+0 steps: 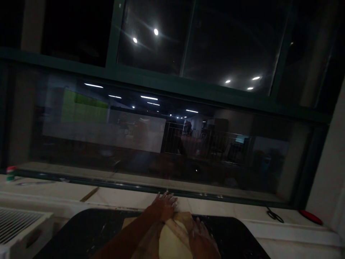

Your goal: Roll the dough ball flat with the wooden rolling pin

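A pale, smooth piece that looks like dough lies low in the middle of the head view, its near part cut off by the lower edge. Under it shows a light brown board or sheet. My left hand reaches over the far side of the brown board, fingers spread and dusted with white. To the right, my right hand rests at the side of the dough, its thumb stretched across the top and its fingers apart. Whether either palm presses on something is hidden.
All this sits on a black table against a white window ledge. On the ledge are black-handled scissors, a red oval object and a red-green container. A white slatted unit stands left; dark window glass rises ahead.
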Demonstrator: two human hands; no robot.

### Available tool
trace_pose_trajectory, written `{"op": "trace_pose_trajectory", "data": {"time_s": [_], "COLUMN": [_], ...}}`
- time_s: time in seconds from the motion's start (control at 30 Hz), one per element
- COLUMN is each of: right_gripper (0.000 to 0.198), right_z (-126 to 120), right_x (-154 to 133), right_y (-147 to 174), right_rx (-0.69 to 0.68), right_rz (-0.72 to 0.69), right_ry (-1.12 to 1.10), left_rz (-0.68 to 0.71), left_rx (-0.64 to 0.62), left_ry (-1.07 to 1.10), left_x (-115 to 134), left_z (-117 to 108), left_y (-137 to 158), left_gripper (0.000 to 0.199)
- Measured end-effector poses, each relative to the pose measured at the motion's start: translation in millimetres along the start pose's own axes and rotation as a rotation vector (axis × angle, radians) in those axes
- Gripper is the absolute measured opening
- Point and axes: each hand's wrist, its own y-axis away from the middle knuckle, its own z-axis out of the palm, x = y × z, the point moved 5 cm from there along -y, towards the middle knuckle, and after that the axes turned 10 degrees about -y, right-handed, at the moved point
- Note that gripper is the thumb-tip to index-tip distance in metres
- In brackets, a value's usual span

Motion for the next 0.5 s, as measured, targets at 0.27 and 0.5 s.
{"op": "trace_pose_trajectory", "data": {"time_s": [0.27, 0.5], "right_gripper": [0.048, 0.048], "right_z": [-15.6, 3.4], "right_x": [-48.6, -54.9], "right_y": [13.4, 35.8], "right_rx": [-0.114, 0.033], "right_rz": [0.149, 0.035], "right_ry": [0.173, 0.144], "left_rz": [-0.07, -0.104], "left_rx": [-0.033, -0.007], "left_ry": [0.069, 0.09], "left_x": [-0.8, 5.6], "left_z": [-25.4, -61.1], "left_y": [47.0, 92.2], "left_gripper": [0.048, 0.05]}}
